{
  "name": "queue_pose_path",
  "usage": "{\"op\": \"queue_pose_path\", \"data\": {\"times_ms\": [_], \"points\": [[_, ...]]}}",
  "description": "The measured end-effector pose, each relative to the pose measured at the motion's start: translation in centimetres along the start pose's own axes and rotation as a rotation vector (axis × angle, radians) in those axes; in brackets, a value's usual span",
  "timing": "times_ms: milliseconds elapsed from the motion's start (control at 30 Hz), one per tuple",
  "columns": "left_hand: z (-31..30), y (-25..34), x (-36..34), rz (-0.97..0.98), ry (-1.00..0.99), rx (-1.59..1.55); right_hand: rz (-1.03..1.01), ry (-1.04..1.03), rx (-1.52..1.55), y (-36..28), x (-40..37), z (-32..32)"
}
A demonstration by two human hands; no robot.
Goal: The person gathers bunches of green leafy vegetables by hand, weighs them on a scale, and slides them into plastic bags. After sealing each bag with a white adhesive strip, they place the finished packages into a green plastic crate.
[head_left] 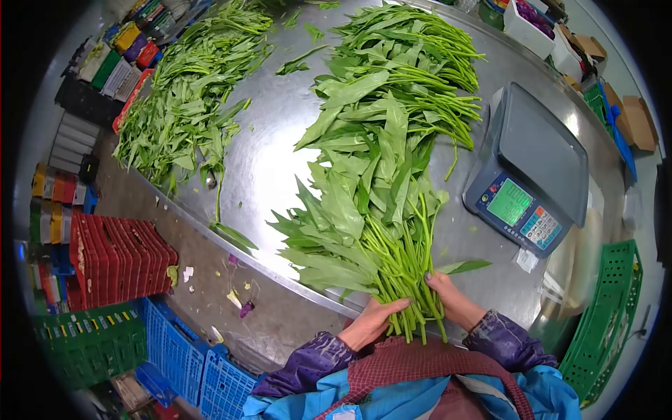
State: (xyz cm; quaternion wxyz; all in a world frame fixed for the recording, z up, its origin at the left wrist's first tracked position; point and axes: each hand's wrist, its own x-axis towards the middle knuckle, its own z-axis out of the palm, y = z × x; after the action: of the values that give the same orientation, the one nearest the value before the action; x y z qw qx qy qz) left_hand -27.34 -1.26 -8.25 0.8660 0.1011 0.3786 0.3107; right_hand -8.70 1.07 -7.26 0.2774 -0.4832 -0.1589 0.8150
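Note:
A bunch of water spinach lies with its cut stems toward my body and its leaves pointing away over the metal table. My left hand is closed around the stems from the left, thumb across them. From the right, my right hand grips the same stems near their lower ends; some of its fingers are hidden behind them. Just beyond the held bunch, a larger pile of water spinach is laid out, stems to the right. Leaves of the bunch overlap that pile's near edge.
A digital scale with a lit display stands right of the greens. Another leafy heap covers the table's far left. Red crates, blue crates and a green crate stand on the left floor; another green crate leans at right.

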Motion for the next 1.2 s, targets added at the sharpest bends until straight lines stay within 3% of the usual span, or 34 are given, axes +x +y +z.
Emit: {"op": "queue_pose_path", "data": {"times_ms": [167,267,300,333,367,433,500,533,600,633,700,733,767,833,1000,1067,1167,1200], "points": [[0.9,1.7,-0.8,0.145,0.133,-0.149,-0.065,0.007,0.005,-1.0,0.9,1.2],[2.1,2.5,0.8,0.172,0.229,-0.020,-0.027,0.133,-0.101,-2.0,1.7,3.8],[2.5,3.3,0.7,0.179,0.228,-0.026,-0.265,0.182,-0.246,-2.3,1.9,4.7],[3.1,4.3,0.4,0.330,0.214,0.134,-0.507,0.229,-0.388,-2.8,2.0,5.2],[3.5,5.1,0.0,0.476,0.198,0.295,-0.509,0.230,-0.393,-3.6,1.6,5.4],[3.3,5.1,-0.5,0.508,0.168,0.461,-0.765,0.059,-0.455,-4.6,0.1,5.5],[2.3,3.3,-0.1,0.509,0.192,0.487,-0.668,0.064,-0.559,-2.9,0.0,3.3],[-0.8,0.4,1.5,0.567,0.197,0.675,-0.610,0.111,-0.665,-1.0,0.9,1.6],[-3.4,-3.1,4.0,0.660,0.217,0.671,-0.525,0.156,-0.842,1.4,0.6,-0.2],[-4.1,-4.6,5.2,0.742,0.244,0.662,-0.671,0.079,-0.569,2.7,1.5,-0.9],[-4.6,-6.4,6.0,0.885,0.295,0.644,-0.615,0.224,-0.537,3.1,1.5,-0.9],[0.9,-0.2,1.1,0.835,0.247,0.934,-0.635,0.152,-0.700,1.1,0.6,0.1],[-0.3,-0.4,2.0,0.827,0.168,1.053,-0.651,0.159,-0.698,1.0,0.7,0.0],[-0.8,-1.0,2.5,0.724,0.110,0.852,-0.723,0.167,-0.625,0.7,0.8,0.4],[-0.1,0.2,1.3,0.689,0.030,1.086,-0.885,0.166,-0.719,0.1,-0.6,0.4],[0.2,1.2,1.1,0.660,-0.006,1.089,-0.647,0.133,-0.621,1.4,-0.9,-0.8],[0.9,2.6,1.0,0.625,-0.030,1.020,-0.733,0.081,-0.489,5.7,1.4,-5.2],[1.3,3.2,1.0,0.613,-0.035,0.978,-0.615,0.174,-0.617,3.4,-1.0,-2.9]]}}
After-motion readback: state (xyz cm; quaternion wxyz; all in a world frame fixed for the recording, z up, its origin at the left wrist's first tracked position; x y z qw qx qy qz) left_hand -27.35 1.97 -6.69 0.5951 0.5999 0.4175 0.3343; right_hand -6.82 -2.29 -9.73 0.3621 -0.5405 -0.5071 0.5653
